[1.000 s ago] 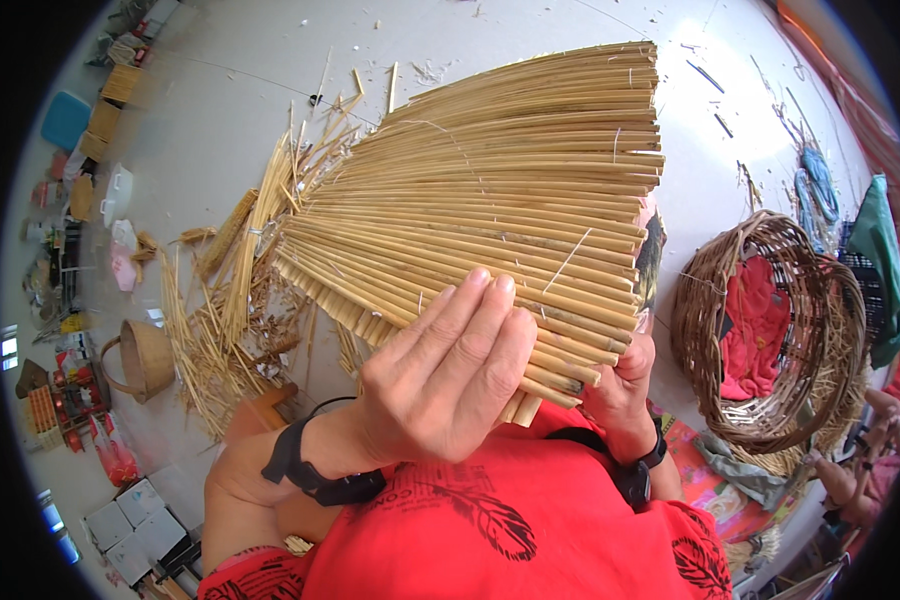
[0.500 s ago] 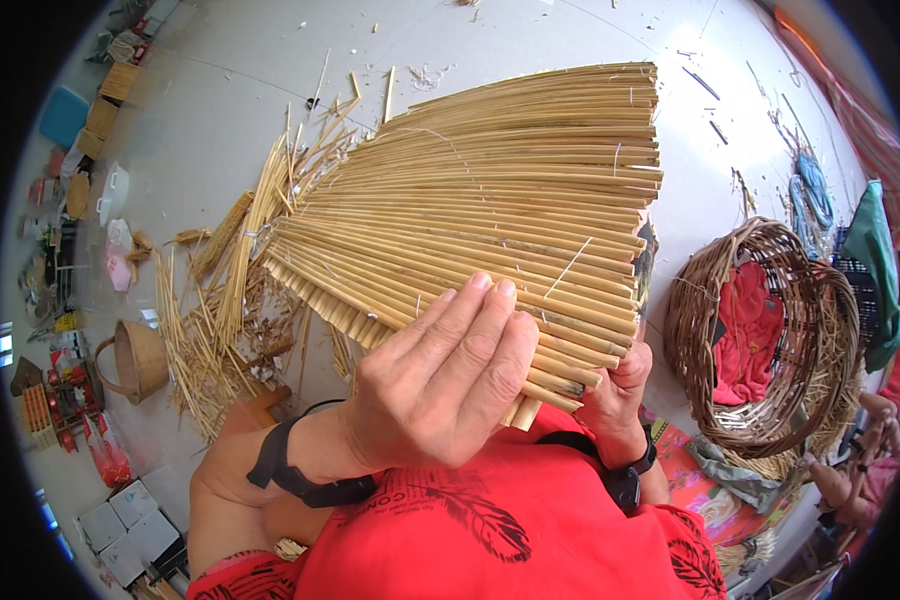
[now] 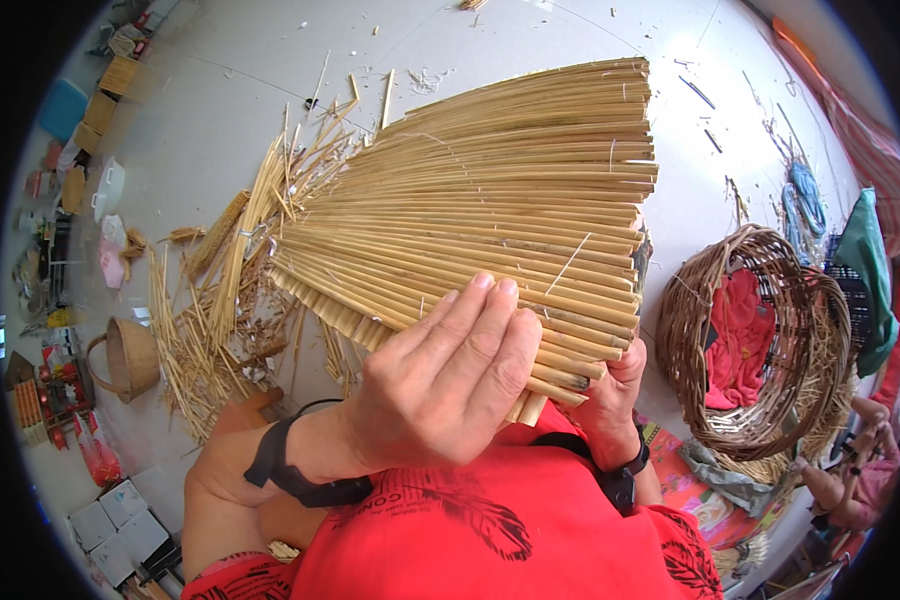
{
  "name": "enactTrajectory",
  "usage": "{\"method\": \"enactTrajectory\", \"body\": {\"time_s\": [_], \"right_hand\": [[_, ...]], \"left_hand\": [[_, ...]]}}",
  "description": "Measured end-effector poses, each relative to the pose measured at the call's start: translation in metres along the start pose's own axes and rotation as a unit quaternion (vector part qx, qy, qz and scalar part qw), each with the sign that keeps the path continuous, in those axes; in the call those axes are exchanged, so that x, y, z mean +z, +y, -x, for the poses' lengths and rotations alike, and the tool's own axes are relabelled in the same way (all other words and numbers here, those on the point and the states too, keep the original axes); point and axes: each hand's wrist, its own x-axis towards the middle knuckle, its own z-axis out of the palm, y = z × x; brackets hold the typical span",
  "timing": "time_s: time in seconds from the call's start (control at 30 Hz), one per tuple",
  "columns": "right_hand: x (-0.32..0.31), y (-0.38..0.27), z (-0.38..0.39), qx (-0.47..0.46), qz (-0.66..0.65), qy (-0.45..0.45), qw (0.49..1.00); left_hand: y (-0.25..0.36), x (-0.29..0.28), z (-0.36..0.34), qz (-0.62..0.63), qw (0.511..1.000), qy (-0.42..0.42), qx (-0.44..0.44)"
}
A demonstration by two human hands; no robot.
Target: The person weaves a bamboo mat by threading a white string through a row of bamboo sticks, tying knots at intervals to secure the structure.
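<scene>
In front of my chest is a fan-shaped panel of straw stalks (image 3: 490, 190), stitched with white thread; its narrow end points left and its wide cut end right. My left hand (image 3: 460, 370) clasps the near edge, fingers lying together across the top. Its thumb is hidden beneath. At the near right corner, my right hand (image 3: 610, 405) holds the panel's edge from below and behind, with most of its fingers hidden by the stalks. A white thread end (image 3: 568, 262) lies on the stalks just beyond my left fingertips.
Loose straw (image 3: 195, 350) and a tied bundle (image 3: 240, 240) litter the floor at left, near a small woven basket (image 3: 130, 358). At right stands a large wicker basket (image 3: 675, 330) with red cloth (image 3: 740, 350) inside. Another person's hands (image 3: 860, 450) show at the far right.
The panel has shifted slightly leftward and tilted a little. My right hand has moved slightly at the corner, its fingers now further behind the edge. My left hand keeps its place.
</scene>
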Motion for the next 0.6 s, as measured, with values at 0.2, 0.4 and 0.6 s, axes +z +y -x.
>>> {"method": "enactTrajectory", "body": {"time_s": [0.2,0.4,0.6], "right_hand": [[0.003,-0.001,0.002,0.045,-0.059,0.009,0.997],[-0.007,0.008,0.009,0.102,-0.108,0.013,0.989],[-0.015,0.021,0.025,0.215,-0.196,0.057,0.955]], "left_hand": [[-0.001,0.003,0.003,-0.014,1.0,0.006,0.004],[0.003,0.004,-0.002,-0.037,0.999,-0.004,0.002],[0.007,0.009,-0.016,-0.046,0.999,-0.023,0.011]]}}
